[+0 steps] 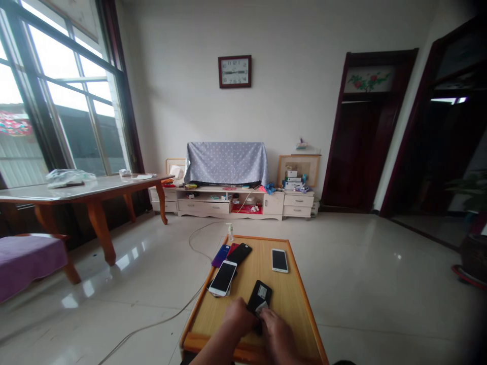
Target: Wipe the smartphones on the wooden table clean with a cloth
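Note:
My left hand (238, 318) and my right hand (276, 329) meet over a black smartphone (259, 298), holding its lower end above a light wooden tray-table (283, 299). A small silver piece (261, 306) shows on the phone's back, under my right fingers. To the left lies a loose pile: a white-framed phone (222, 278) on top of another pale phone, a black phone (239, 253), a blue phone (220, 255) and a red phone (232, 248), partly overlapped. A white-framed phone (279, 260) lies alone near the far right edge.
A pump bottle (230, 232) stands at the table's far corner. A white cable (160, 319) runs across the glossy tile floor. Farther off are a long wooden table (87, 190), a purple-topped bench (30, 261) and a low cream cabinet (228, 205).

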Demonstrator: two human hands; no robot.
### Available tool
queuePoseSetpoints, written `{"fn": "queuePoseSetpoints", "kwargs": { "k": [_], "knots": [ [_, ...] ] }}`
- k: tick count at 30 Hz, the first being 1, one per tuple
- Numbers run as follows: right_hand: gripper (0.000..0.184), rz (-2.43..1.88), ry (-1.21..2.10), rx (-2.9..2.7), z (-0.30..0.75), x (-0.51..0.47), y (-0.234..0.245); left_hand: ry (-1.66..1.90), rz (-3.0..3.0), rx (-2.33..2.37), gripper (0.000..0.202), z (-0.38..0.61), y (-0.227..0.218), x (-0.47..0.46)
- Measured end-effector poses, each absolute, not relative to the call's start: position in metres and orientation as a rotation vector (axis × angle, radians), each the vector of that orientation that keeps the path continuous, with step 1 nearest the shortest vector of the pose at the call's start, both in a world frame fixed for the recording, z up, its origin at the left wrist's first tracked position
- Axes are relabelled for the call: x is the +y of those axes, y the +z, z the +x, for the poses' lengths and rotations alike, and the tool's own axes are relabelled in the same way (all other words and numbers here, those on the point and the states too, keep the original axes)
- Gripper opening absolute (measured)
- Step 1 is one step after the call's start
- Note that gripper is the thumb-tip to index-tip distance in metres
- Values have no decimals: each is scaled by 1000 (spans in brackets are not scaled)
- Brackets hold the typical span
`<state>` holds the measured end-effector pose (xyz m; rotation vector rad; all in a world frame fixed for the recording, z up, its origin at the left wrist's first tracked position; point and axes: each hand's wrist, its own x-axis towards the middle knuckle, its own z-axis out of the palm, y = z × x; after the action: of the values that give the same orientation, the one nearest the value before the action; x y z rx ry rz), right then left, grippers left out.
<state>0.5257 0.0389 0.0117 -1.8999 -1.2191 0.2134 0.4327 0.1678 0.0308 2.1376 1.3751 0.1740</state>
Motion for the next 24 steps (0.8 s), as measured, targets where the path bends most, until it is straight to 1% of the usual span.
{"fn": "queuePoseSetpoints", "kwargs": {
  "k": [4,6,13,18,24],
  "knots": [
    [32,-1847,275,-1071,529,32,19,286,2082,1292,15,435,37,160],
    [31,-1812,300,-969,535,28,25,361,2080,1243,9,432,44,154],
    [41,-1587,324,-753,525,18,58,590,2218,1183,17,410,79,113],
    [37,-1454,320,-769,504,15,84,777,2351,1071,18,398,104,81],
    [40,-1406,243,-717,520,6,110,1112,2490,890,16,383,125,69]
  ]
}}
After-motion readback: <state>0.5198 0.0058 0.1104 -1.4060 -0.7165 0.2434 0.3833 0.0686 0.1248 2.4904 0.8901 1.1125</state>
